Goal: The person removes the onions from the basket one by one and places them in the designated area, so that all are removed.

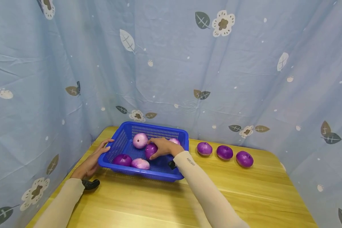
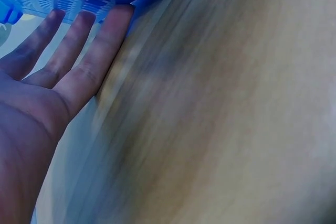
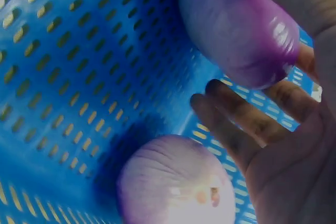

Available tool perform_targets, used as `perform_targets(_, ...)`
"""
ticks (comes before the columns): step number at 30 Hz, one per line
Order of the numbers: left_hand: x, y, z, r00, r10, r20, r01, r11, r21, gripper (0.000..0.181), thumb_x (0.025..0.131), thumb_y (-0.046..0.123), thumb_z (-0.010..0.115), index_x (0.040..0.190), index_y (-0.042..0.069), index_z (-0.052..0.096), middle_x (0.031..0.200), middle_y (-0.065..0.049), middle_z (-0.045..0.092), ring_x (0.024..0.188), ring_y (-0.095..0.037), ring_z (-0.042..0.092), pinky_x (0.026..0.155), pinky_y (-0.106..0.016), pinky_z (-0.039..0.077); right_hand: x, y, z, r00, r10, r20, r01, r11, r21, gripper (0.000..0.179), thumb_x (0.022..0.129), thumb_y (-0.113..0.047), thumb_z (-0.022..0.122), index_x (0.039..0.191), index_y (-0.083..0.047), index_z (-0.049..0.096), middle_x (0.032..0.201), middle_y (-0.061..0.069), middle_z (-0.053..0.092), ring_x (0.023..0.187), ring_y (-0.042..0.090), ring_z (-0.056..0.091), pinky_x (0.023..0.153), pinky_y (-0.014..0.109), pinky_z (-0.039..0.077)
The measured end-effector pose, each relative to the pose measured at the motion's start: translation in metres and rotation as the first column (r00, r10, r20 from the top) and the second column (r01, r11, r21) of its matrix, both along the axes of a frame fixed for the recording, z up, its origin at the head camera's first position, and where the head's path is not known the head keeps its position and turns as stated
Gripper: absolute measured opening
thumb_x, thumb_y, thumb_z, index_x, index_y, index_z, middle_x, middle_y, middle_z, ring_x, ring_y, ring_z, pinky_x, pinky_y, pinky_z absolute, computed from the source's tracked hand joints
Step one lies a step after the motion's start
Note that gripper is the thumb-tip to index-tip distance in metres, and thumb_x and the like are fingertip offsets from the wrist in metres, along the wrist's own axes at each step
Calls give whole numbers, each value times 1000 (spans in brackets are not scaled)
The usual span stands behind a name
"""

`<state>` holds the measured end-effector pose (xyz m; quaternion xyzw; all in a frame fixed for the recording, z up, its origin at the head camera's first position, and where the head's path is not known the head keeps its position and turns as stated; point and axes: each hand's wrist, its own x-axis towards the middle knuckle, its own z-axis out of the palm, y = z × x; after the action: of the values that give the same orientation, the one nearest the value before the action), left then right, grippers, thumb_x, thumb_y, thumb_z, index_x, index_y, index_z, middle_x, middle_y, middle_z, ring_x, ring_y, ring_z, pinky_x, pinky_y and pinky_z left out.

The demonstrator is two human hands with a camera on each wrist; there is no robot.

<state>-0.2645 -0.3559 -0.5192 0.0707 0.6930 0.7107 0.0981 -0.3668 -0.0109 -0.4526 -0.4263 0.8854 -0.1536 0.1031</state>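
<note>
A blue plastic basket (image 1: 159, 126) with slotted walls stands on the table, holding several red onions. Inside it, my right hand (image 1: 163, 146) grips a dark red onion (image 1: 150, 151) between thumb and fingers; the right wrist view shows this onion (image 3: 241, 30) against the thumb. A paler onion (image 1: 140, 140) lies just left of that hand, with a dark onion (image 1: 122, 160) and a pale pink one (image 1: 140, 163) along the near wall. Another onion (image 1: 175, 141) is partly hidden behind my right hand. My left hand (image 1: 92, 160) touches the basket's left side, its straight fingers (image 2: 86, 72) against the outer wall.
Three red onions sit in a row right of the basket: a near one (image 1: 204, 148), a middle one (image 1: 224, 152) and an end one (image 1: 244, 159). They lie on the wooden table (image 1: 259, 196). A patterned blue curtain (image 1: 171, 63) hangs behind and at both sides.
</note>
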Motion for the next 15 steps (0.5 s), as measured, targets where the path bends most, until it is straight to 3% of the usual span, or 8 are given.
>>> perform_targets(10, 0, 0, 0, 1000, 1, 4, -1, 1000, -4, 47, 111, 42, 41, 155, 34, 27, 157, -24, 18, 117, -31, 57, 89, -44, 57, -3, 6, -4, 1000, -2, 26, 3, 1000, -16, 69, 80, -35, 89, 139, -15, 60, 131, 4, 65, 122, 21, 58, 105, 33, 43)
perform_targets(15, 0, 0, 0, 1000, -2, -2, 2, 1000, 0, 48, 111, 43, 42, 155, 33, 27, 157, -23, 18, 118, -30, 56, 90, -43, 57, -6, 11, -1, 996, -16, 82, 22, 997, -73, 69, 78, -34, 91, 138, -16, 62, 131, 2, 64, 122, 20, 57, 104, 33, 44)
